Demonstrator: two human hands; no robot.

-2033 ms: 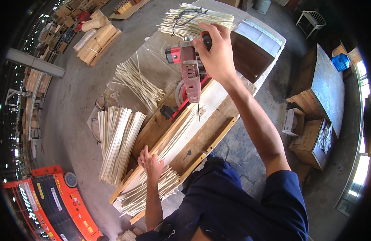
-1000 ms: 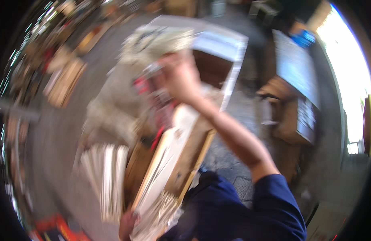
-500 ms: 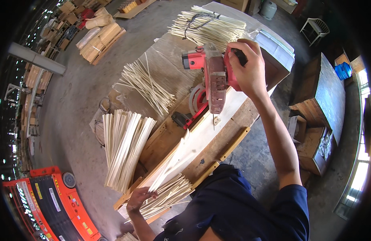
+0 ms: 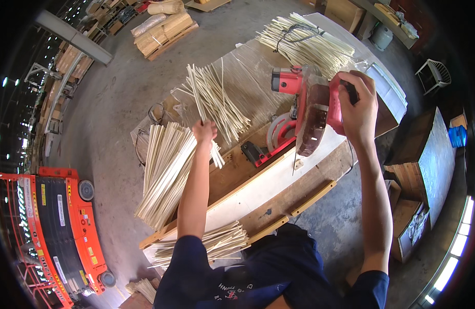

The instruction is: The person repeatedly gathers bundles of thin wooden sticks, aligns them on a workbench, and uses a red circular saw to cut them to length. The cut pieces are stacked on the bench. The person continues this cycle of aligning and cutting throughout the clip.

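My right hand (image 4: 360, 108) is wrapped round the handle of a red miter saw (image 4: 338, 110). The saw's thin blade hangs over a white board (image 4: 258, 186) on the wooden bench. In my left hand (image 4: 204, 131) is a small bunch of thin pale sticks (image 4: 216, 155), held above the bench. Just behind it lies a loose pile of sticks (image 4: 230, 110). A thick stack of pale sticks (image 4: 163, 175) sits beside my left forearm. Nearer my body, more sticks (image 4: 217, 242) lie across the bench's near left end.
A tied bundle of sticks (image 4: 307, 44) lies at the far end of the table. Yellow wooden strips (image 4: 313, 198) edge the bench's near side. An orange wheeled machine (image 4: 67, 226) stands on the floor at left. A dark-sided wooden cabinet (image 4: 425, 172) stands at right.
My left hand has moved up and away from the near left end of the bench, with sticks in it, to the far piles. My right hand stays on the saw handle. The view has shifted.
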